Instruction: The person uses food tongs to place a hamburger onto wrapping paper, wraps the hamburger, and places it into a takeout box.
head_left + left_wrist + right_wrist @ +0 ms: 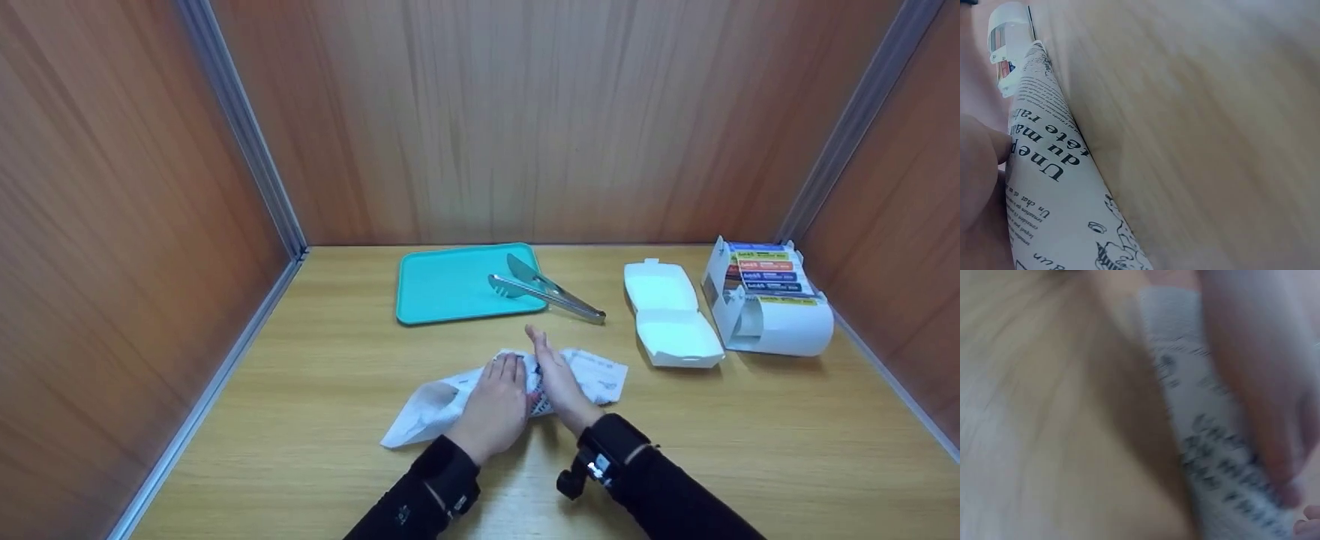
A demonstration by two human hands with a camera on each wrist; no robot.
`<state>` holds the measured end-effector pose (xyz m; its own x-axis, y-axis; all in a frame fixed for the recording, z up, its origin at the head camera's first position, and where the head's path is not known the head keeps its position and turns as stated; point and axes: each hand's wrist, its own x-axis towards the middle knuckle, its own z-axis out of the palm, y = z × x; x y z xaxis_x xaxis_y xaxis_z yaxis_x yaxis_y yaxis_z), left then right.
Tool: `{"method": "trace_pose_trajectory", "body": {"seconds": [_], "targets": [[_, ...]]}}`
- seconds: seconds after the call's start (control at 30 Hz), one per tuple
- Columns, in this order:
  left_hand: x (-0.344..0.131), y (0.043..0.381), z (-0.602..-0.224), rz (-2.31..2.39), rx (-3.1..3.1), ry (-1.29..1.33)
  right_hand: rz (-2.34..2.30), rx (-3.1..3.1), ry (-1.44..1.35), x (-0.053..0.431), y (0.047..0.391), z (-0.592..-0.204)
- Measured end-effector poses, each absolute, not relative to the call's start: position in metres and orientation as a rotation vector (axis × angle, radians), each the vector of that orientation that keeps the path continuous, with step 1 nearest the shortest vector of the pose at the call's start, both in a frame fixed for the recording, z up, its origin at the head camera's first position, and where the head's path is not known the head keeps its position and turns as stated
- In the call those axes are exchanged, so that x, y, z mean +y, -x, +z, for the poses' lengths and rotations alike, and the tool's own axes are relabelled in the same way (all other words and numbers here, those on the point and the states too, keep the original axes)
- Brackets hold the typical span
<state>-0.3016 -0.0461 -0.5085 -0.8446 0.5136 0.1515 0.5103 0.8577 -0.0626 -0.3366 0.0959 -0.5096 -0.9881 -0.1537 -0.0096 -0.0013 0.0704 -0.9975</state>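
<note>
1. Right down at the near middle of the table (300, 420), we have the printed paper (435, 409), bunched beneath both hands and reaching out past them on either side.
2. Look at that long axis: it runs crosswise to the person, the left end slanting nearer, the right end angling farther off.
3. On comes the left hand (495, 405), laid over the paper left of its middle, fingers straight and side by side; its own wrist view shows a fingertip touching the lettered side.
4. Facing it, the right hand (564, 390) stands edge-on, one digit pointing away and up. Its other fingers are mostly hidden, and the right wrist view is badly blurred, so whether it pinches the paper I can't tell.
5. Neither hand has a clear lead in nearness: both are at the bundle, a narrow gap between them. That's the key line, left flap outside the left hand, right flap outside the right.
6. Beyond them, the teal tray (442, 289) with tongs (574, 304) lying partly on it; off to the right, nearer the right hand, the open white box (679, 330).
</note>
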Motion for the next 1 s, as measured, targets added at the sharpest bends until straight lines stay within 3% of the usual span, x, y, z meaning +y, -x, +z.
{"method": "trace_pose_trajectory", "body": {"seconds": [0.17, 0.43, 0.8, 1.0], "targets": [[-0.043, 0.303, -0.507, 0.047, -2.896, 0.822, -2.049, 2.228, 0.105, 0.096, 0.344, -0.534], [-0.046, 0.304, -0.509, -0.024, -2.893, 0.817, -2.043, 2.257, 0.196, 0.103, 0.349, -0.540], [-0.050, 0.303, -0.510, -0.223, -3.009, 0.759, -1.900, 2.424, 0.076, 0.166, 0.356, -0.543], [-0.050, 0.303, -0.504, -0.119, -2.993, 0.769, -1.333, 2.901, 0.114, 0.195, 0.355, -0.538]]}}
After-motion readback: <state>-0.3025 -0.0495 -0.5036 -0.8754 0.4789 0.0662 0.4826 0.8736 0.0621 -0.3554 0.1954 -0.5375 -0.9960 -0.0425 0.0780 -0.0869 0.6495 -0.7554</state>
